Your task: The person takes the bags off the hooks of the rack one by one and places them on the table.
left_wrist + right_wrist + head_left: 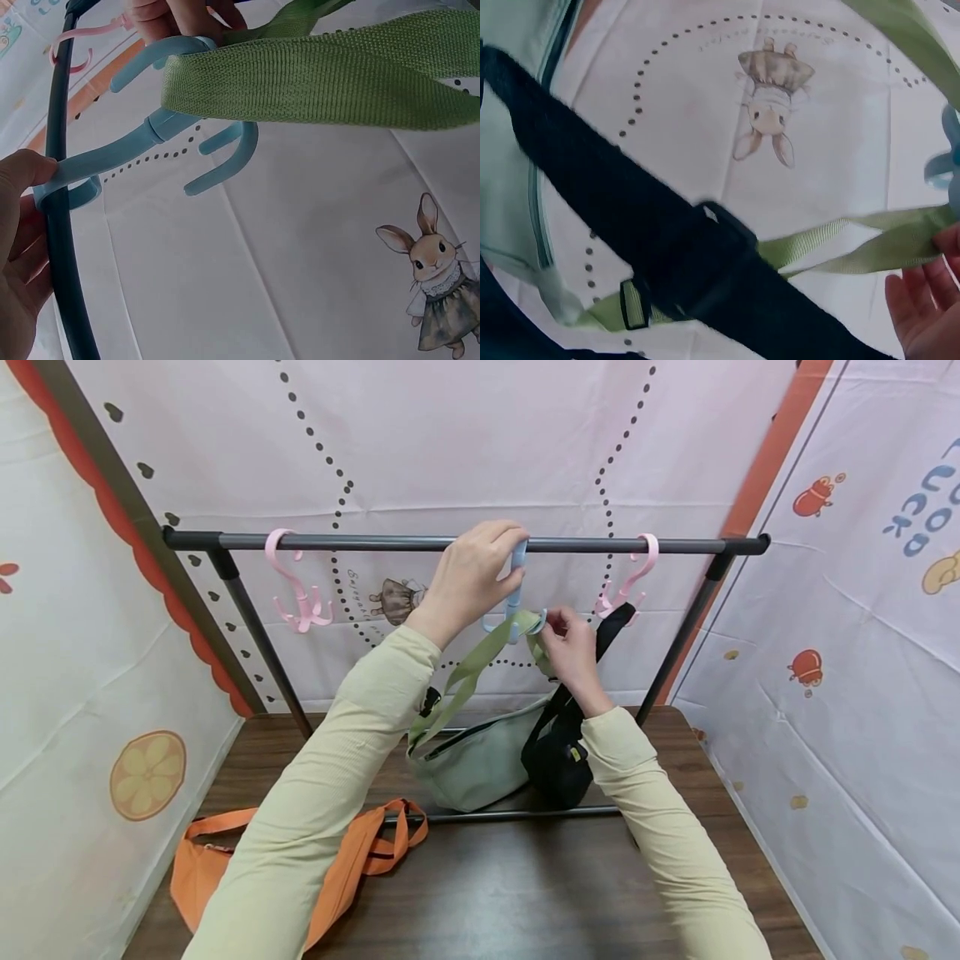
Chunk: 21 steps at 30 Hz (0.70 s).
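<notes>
My left hand holds the top of a light blue multi-prong hook against the dark rail. A green strap loops over this hook. With its fingertips, my right hand pinches the strap beside one of the hook's prongs. Below hangs the strap's pale green bag, low behind the rack's lower bar. A black bag hangs beside it by a black strap from the right pink hook, close to my right forearm.
Another pink hook is on the rail at left. An orange bag lies on the brown table, partly behind my left sleeve. The rack's legs stand at both sides, with printed cloth walls around.
</notes>
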Each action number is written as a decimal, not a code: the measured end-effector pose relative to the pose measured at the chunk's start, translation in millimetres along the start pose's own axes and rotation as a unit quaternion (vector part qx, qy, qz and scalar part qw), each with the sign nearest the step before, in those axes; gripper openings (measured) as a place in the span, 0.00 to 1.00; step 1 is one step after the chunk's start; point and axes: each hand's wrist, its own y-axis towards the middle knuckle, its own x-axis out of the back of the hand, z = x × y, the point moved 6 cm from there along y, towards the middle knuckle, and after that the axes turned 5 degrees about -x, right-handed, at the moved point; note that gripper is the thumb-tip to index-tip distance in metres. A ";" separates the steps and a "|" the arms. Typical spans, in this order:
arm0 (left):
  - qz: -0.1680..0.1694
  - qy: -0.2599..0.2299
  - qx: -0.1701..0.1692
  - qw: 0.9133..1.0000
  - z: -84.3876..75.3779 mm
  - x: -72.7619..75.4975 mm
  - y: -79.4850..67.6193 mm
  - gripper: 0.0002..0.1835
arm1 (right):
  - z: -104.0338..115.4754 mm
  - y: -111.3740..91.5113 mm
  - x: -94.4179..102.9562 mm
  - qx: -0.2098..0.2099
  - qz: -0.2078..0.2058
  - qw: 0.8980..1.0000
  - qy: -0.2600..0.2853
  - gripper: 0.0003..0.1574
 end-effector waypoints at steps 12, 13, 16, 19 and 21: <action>0.006 -0.011 0.015 1.000 1.8 -0.7 -0.7 0.18 | 19.7 19.9 15.5 0.072 0.050 0.996 -0.029 0.10; 0.007 -0.012 0.017 1.000 1.8 -0.6 -0.8 0.18 | 22.3 21.5 16.3 0.078 0.053 0.995 -0.029 0.10; 0.007 -0.012 0.019 1.000 1.4 0.1 -1.0 0.18 | 30.1 25.1 18.9 0.091 0.055 0.994 -0.039 0.10; 0.007 -0.013 0.018 1.000 0.6 0.6 -1.2 0.18 | 38.6 26.6 21.4 0.106 0.050 0.992 -0.052 0.10; 0.008 -0.013 0.017 1.000 0.3 0.7 -1.4 0.18 | 44.5 26.5 22.7 0.121 0.041 0.990 -0.060 0.09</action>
